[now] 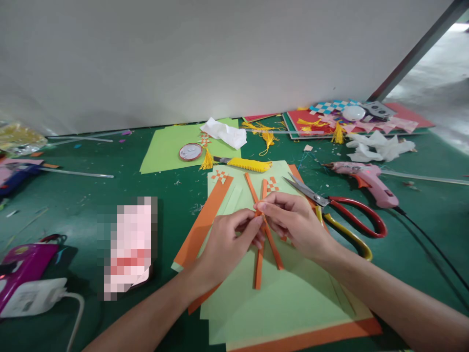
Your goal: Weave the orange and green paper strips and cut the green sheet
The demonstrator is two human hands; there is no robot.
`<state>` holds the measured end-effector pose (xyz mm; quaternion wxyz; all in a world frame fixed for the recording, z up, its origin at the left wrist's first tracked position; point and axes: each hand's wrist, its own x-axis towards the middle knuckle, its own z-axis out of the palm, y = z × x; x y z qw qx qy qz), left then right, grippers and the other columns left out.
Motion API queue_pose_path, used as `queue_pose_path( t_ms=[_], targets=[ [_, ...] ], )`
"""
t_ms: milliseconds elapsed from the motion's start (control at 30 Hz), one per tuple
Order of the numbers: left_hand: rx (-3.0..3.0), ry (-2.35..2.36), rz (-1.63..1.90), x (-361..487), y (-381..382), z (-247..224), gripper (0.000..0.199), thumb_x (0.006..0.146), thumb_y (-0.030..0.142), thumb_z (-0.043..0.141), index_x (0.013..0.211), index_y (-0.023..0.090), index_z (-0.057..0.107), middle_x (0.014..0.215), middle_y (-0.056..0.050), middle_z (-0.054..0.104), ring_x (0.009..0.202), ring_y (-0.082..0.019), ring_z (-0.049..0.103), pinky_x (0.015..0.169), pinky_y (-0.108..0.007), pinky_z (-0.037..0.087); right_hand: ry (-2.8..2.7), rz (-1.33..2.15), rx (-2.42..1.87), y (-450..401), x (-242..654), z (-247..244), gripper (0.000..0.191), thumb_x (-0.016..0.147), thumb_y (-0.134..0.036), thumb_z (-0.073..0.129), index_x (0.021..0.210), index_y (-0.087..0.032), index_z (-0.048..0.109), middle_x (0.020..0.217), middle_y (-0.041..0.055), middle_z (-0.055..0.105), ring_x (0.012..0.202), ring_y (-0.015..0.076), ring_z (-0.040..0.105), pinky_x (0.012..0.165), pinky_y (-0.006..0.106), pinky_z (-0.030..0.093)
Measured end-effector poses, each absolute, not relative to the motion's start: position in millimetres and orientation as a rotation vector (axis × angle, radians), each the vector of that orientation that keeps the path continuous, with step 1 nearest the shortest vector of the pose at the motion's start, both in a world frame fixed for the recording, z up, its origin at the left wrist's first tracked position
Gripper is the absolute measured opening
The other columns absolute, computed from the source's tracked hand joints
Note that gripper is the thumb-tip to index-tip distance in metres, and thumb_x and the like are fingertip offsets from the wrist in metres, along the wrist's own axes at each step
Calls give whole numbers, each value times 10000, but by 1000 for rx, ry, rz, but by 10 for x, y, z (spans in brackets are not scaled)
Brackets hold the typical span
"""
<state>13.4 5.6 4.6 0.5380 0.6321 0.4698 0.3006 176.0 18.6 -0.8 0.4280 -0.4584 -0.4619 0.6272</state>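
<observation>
Two orange paper strips [270,239] cross each other in an X above a stack of pale green paper sheets [278,303]. My left hand [236,234] pinches them just below the crossing, and my right hand [289,217] pinches them at the crossing with thumb and forefinger. Some fingertips are hidden behind the strips and the hands. Small orange-and-white woven paper pieces [221,176] lie at the top of the stack. Scissors [333,203] with red and yellow handles rest close to my right hand. Beyond the strips lies a yellow utility knife [249,164].
A pink glue gun [366,181] with a black cord lies at the right. To the left are a blurred pink phone-shaped object [130,244] and a white charger plug [34,296]. Bright green sheets [161,146], crumpled tissue [225,134] and a tape roll [190,152] sit behind.
</observation>
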Motion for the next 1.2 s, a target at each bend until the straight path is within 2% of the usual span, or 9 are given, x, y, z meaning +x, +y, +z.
queue_pose_path(
  t_ms=[500,867,1033,1200],
  targets=[
    [1475,1068,645,154,38,37,314,975,360,441,765,172,579,672,-11,632,601,-139,645,597,-238,507,-1154,1546,-1190,161,1739,-5,344,838,-446,643,657,-170,543,429,-77,387,379,43,273,370,205,200],
    [1407,1035,638,201,23,83,365,977,389,409,747,166,582,637,-27,636,567,-154,645,582,-251,520,-1110,1515,-1191,137,1717,-49,362,824,-456,658,638,-175,527,441,-72,391,404,56,322,397,212,245],
    [1378,1032,669,181,19,80,352,983,362,418,754,154,585,667,-32,651,577,-138,644,577,-229,512,-1093,1658,-1166,177,1739,-42,295,808,-451,678,745,-174,600,465,-68,441,406,61,372,387,203,242],
    [1356,1018,680,163,29,70,356,993,359,411,805,149,628,684,-22,649,586,-127,637,588,-228,511,-1133,1695,-1092,185,1747,-16,290,825,-390,676,675,-164,573,455,-59,467,411,56,396,394,203,253]
  ],
)
